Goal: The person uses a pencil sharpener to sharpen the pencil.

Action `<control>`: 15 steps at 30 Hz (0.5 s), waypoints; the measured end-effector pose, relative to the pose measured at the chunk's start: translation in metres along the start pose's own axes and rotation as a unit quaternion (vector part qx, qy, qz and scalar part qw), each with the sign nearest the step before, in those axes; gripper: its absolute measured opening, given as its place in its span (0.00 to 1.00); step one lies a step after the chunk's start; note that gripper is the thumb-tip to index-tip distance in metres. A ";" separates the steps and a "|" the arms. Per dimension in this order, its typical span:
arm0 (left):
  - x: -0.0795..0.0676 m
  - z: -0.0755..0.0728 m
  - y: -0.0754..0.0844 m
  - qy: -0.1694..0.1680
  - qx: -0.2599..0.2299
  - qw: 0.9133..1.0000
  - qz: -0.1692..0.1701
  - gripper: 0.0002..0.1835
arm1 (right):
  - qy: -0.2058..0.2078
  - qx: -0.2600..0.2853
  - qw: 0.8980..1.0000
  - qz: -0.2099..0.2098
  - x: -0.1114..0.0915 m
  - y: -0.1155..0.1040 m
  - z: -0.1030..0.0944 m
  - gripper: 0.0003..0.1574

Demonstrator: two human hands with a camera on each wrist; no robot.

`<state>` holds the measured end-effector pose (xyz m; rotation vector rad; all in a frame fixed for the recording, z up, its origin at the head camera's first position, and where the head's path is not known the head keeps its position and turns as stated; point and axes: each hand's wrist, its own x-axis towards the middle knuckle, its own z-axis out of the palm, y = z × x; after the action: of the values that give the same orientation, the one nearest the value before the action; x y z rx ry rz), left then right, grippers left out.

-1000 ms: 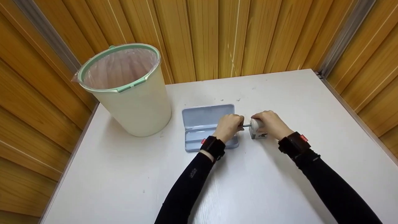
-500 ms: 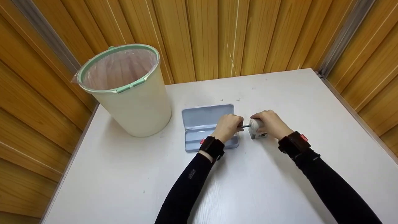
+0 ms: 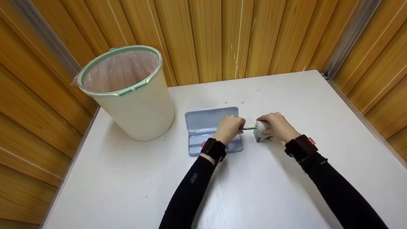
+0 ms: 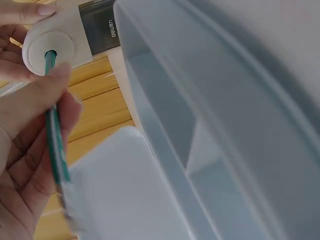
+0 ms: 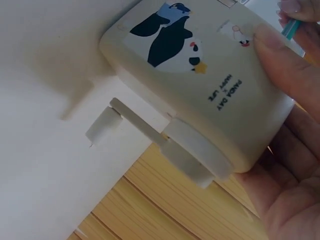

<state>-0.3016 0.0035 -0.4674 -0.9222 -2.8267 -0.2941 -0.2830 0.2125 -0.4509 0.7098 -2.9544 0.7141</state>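
Observation:
My left hand (image 3: 229, 128) pinches a green pencil (image 4: 52, 127) between thumb and fingers. The pencil's far end enters the round hole of a cream crank pencil sharpener (image 4: 70, 37). Around the sharpener's body curl the fingers and thumb of my right hand (image 3: 279, 127). In the right wrist view, panda pictures show on the sharpener (image 5: 175, 45), and its crank handle (image 5: 145, 125) sticks out with no hand on it. Under and behind the left hand lies an open pale blue pencil case (image 3: 211, 119) with a divided tray, partly covered by that hand.
A cream bin (image 3: 143, 111) with a green rim and a clear liner stands at the back left. Small crumbs (image 3: 242, 102) lie behind the case on the white table (image 3: 120, 184). Wood-patterned walls (image 3: 206, 38) border the table at the back and sides.
My left hand has shifted slightly left, and more of the pencil shows between it and the sharpener. The right hand and sharpener stay almost where they were.

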 end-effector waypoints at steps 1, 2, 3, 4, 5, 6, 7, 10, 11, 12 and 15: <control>-0.002 -0.002 -0.006 0.005 0.000 1.000 -0.004 0.08 | -0.004 -0.004 1.000 0.003 0.000 0.000 -0.001 0.30; -0.005 -0.004 -0.011 0.008 -0.002 1.000 -0.010 0.08 | -0.006 -0.008 1.000 0.005 0.001 0.000 -0.001 0.30; -0.007 -0.006 -0.017 0.011 -0.007 1.000 -0.014 0.07 | -0.008 -0.013 1.000 0.007 0.001 0.000 -0.002 0.30; -0.009 -0.008 -0.022 0.015 -0.016 1.000 -0.016 0.07 | -0.010 -0.015 1.000 0.009 0.002 -0.001 -0.003 0.30; -0.011 -0.010 -0.026 0.018 -0.023 0.999 -0.017 0.07 | -0.011 -0.017 1.000 0.011 0.002 -0.001 -0.003 0.30; -0.012 -0.012 -0.029 0.021 -0.023 0.999 -0.020 0.07 | -0.012 -0.018 1.000 0.012 0.002 -0.002 -0.004 0.30; -0.014 -0.014 -0.031 0.023 -0.025 0.999 -0.022 0.07 | -0.013 -0.017 1.000 0.015 0.002 -0.002 -0.004 0.30; -0.019 -0.018 -0.038 0.030 -0.025 0.999 -0.027 0.08 | -0.012 -0.012 1.000 0.017 0.002 -0.002 -0.003 0.29; -0.021 -0.019 -0.040 0.033 -0.027 0.999 -0.028 0.08 | -0.012 -0.012 1.000 0.016 0.002 -0.002 -0.002 0.28; -0.024 -0.021 -0.041 0.035 -0.029 0.999 -0.029 0.08 | -0.011 -0.012 1.000 0.015 0.002 -0.002 -0.001 0.28; -0.031 -0.024 -0.045 0.046 -0.044 0.997 -0.032 0.09 | -0.009 -0.010 1.000 0.011 0.003 -0.002 0.002 0.27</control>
<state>-0.3015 -0.0557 -0.4569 -0.8137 -2.7826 -0.4589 -0.2845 0.2087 -0.4509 0.6888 -2.9859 0.6809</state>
